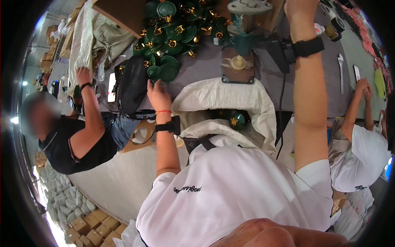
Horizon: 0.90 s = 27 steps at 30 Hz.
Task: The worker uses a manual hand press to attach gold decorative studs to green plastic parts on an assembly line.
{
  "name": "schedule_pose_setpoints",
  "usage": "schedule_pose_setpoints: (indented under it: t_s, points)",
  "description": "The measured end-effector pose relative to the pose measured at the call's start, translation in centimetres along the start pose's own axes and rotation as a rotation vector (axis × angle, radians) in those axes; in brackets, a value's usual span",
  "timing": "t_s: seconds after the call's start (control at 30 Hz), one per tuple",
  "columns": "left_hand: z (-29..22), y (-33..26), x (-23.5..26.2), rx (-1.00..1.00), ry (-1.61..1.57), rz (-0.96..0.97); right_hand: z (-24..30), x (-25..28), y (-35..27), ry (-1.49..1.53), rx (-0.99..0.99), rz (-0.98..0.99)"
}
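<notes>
My left hand (159, 95) is at the near edge of a pile of dark green discs with gold-coloured pronged pieces (173, 35). Its slightly blurred fingers are apart, just below the closest green disc (167, 72), and I see nothing held in them. My right hand (301, 9) is raised at the top edge, beside a bench press (247, 35); its fingers are cut off or hidden. On the press's brown base plate (238, 75) lies a pale round piece (238, 62). A white woven sack (222, 89) gapes open against my front, with green and gold pieces (237, 121) inside.
A black bag (132, 84) and a phone (111, 87) lie left of the pile. A person in black (78, 136) sits at left, another in white (362, 152) at right. A wrench (340, 74) lies on the grey tabletop; a black cable (282, 111) hangs down beside the sack.
</notes>
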State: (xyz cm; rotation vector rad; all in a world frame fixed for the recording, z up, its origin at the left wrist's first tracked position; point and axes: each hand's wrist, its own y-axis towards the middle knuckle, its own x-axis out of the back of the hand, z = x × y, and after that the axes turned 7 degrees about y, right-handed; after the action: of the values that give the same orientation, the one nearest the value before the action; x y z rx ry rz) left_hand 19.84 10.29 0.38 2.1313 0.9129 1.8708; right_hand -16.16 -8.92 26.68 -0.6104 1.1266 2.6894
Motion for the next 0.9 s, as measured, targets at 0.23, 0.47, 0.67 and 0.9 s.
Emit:
schedule_pose_setpoints:
  t_s: [0.23,0.47,0.67,0.9]
  points:
    - [-10.9,1.2,-0.4,0.240,-1.168,0.393,0.5,0.2,-0.1,-0.013,-0.001,-0.029]
    - [-20.5,0.3,-5.9,-0.028,-1.002,0.435,-0.1,0.3,-0.3,0.013,-0.019,0.001]
    - [-22.7,0.4,-7.3,-0.202,-0.781,0.348,1.4,0.3,-1.1,-0.066,0.038,0.032]
    - [-22.4,1.1,-7.1,-0.339,-0.816,0.390,6.4,8.6,-18.0,-0.192,0.244,0.409]
